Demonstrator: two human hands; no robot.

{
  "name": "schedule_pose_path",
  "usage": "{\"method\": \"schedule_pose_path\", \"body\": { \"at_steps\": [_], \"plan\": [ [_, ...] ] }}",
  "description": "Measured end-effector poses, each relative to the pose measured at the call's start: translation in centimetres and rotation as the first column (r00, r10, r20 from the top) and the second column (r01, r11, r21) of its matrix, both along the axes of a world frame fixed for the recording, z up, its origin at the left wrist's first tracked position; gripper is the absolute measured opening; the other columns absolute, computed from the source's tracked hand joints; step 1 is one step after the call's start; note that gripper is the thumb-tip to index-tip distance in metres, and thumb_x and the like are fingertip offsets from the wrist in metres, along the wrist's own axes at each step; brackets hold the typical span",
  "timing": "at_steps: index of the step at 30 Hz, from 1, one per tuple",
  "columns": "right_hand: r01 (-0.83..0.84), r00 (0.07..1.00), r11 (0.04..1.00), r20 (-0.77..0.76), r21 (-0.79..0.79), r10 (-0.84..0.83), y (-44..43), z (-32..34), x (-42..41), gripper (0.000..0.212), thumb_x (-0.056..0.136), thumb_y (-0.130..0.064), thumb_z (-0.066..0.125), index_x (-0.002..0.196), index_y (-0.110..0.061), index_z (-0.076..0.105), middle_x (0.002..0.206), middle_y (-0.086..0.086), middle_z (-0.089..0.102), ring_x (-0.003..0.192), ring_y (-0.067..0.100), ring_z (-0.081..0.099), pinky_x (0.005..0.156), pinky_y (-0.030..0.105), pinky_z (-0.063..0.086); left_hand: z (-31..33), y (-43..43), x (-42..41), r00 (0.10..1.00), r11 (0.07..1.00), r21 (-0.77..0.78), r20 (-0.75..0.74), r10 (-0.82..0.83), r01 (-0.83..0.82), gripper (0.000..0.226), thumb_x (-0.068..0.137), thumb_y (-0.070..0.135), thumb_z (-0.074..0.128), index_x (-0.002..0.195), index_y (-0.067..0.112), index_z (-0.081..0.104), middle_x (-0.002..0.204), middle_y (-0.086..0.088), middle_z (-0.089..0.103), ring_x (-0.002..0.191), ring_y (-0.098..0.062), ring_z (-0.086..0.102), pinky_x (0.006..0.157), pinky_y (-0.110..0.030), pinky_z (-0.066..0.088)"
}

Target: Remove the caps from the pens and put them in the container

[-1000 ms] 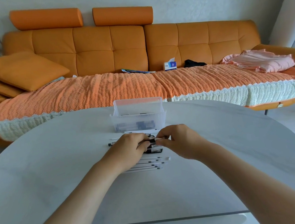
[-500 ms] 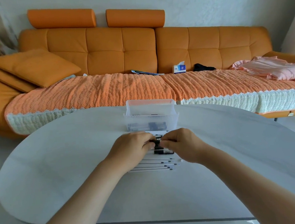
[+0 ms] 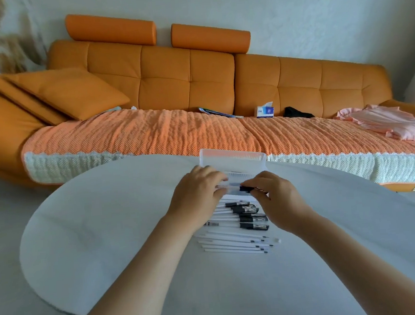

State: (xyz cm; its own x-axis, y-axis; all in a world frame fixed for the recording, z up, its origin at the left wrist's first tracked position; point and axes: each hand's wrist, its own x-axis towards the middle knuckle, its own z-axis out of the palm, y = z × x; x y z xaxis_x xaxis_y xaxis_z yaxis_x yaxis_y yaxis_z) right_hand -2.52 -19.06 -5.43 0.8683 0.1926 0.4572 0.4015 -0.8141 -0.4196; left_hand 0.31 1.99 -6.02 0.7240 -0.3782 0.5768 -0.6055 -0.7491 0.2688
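One white pen (image 3: pixel 230 186) is held level above the table, just in front of the clear plastic container (image 3: pixel 234 158). My left hand (image 3: pixel 199 195) grips its white barrel. My right hand (image 3: pixel 274 198) pinches the black cap (image 3: pixel 244 188) at its right end. Below the hands lies a row of pens: several with black caps (image 3: pixel 249 215) on, and nearer to me several thin white pens (image 3: pixel 236 245) without caps. The container's front is partly hidden by my hands.
The grey oval table (image 3: pixel 108 241) carries only the pens and the container. Behind it stands an orange sofa (image 3: pixel 164 75) with a knitted throw, cushions, a tissue box (image 3: pixel 264 111) and pink cloth (image 3: pixel 389 121).
Both hands have lifted the pen away from the row toward the container. The view has tilted and swung, so the table and the sofa sit further right and slanted.
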Motion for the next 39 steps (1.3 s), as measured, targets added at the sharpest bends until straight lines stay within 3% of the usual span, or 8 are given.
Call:
{"method": "schedule_pose_path", "body": {
  "at_steps": [5,11,16,23,25,27,32,39],
  "plan": [
    [0.197,0.980,0.980,0.010,-0.003,-0.197,-0.8,3.0,4.1,0.028,0.099,-0.010,0.053,0.116,-0.021,0.071,0.107,-0.002,0.063,0.077,0.011,0.055,0.060,0.011,0.036,0.4,0.6,1.8,0.991,0.988,-0.096,0.039,0.125,-0.120,0.047,0.091,0.032,0.061,0.134,0.018,0.048,0.134,0.000,0.048,0.123,-0.023,0.041,0.096,-0.039,0.044],
    [0.258,0.920,0.953,-0.262,-0.157,-0.292,-0.3,3.6,8.9,0.034,0.100,-0.007,0.046,0.111,-0.025,0.073,0.101,0.004,0.068,0.060,0.019,0.055,0.045,0.025,0.041,-1.2,-0.2,2.6,0.988,0.994,0.101,-0.147,0.054,-0.039,0.061,0.097,0.038,0.049,0.151,0.022,0.025,0.159,0.001,0.019,0.145,-0.019,0.012,0.113,-0.039,0.030],
    [0.199,0.870,0.969,-0.428,-0.147,-0.244,0.8,3.2,10.0,0.035,0.100,-0.004,0.045,0.108,-0.019,0.076,0.098,0.000,0.068,0.056,0.010,0.047,0.040,0.013,0.035,-1.9,-0.6,2.7,0.972,0.981,0.186,-0.217,0.093,-0.052,0.066,0.099,0.042,0.045,0.154,0.021,0.015,0.161,0.000,0.012,0.147,-0.020,0.006,0.115,-0.041,0.025],
    [0.181,0.840,0.980,-0.504,-0.085,-0.199,0.7,3.1,9.1,0.038,0.095,-0.031,0.056,0.089,0.005,0.067,0.069,0.009,0.048,0.058,0.017,0.038,0.057,0.027,0.029,-1.9,-0.7,2.6,0.972,0.980,0.189,-0.215,0.098,-0.057,0.066,0.099,0.044,0.044,0.154,0.023,0.015,0.161,0.002,0.013,0.147,-0.019,0.006,0.114,-0.042,0.025],
    [0.122,0.858,0.987,-0.488,-0.105,-0.158,0.9,3.5,7.8,0.031,0.097,-0.031,0.056,0.099,-0.005,0.073,0.080,0.004,0.060,0.065,0.013,0.049,0.061,0.025,0.036,-1.8,-0.7,2.5,0.971,0.981,0.185,-0.219,0.098,-0.057,0.066,0.099,0.045,0.044,0.154,0.023,0.016,0.161,0.001,0.013,0.148,-0.020,0.006,0.115,-0.041,0.023],
    [0.063,0.902,0.986,-0.414,-0.157,-0.124,0.7,3.8,6.6,0.026,0.097,-0.030,0.056,0.114,-0.020,0.072,0.107,-0.004,0.066,0.092,0.010,0.058,0.077,0.023,0.042,-1.7,-0.8,2.2,0.975,0.982,0.181,-0.199,0.097,-0.061,0.065,0.099,0.045,0.044,0.153,0.023,0.017,0.161,0.001,0.015,0.147,-0.020,0.007,0.116,-0.041,0.021],
    [0.036,0.986,0.983,-0.154,-0.180,-0.064,-1.1,3.4,3.7,0.023,0.095,-0.026,0.059,0.114,-0.031,0.069,0.118,-0.013,0.060,0.096,0.006,0.058,0.082,0.022,0.045,-1.2,-1.6,1.0,0.997,0.994,0.109,-0.062,0.036,-0.029,0.053,0.097,0.041,0.049,0.146,0.025,0.034,0.145,0.006,0.038,0.133,-0.017,0.029,0.107,-0.034,0.031],
    [0.018,0.968,0.986,-0.244,-0.168,-0.059,-3.8,1.3,-1.5,0.023,0.091,-0.021,0.063,0.090,-0.044,0.068,0.094,-0.024,0.061,0.078,0.000,0.060,0.071,0.018,0.046,-1.0,-3.4,-1.7,0.981,0.990,0.063,-0.155,-0.116,0.127,0.019,0.091,0.034,0.060,0.110,0.029,0.060,0.097,0.013,0.059,0.096,-0.010,0.052,0.073,-0.027,0.042]
  ]
}}
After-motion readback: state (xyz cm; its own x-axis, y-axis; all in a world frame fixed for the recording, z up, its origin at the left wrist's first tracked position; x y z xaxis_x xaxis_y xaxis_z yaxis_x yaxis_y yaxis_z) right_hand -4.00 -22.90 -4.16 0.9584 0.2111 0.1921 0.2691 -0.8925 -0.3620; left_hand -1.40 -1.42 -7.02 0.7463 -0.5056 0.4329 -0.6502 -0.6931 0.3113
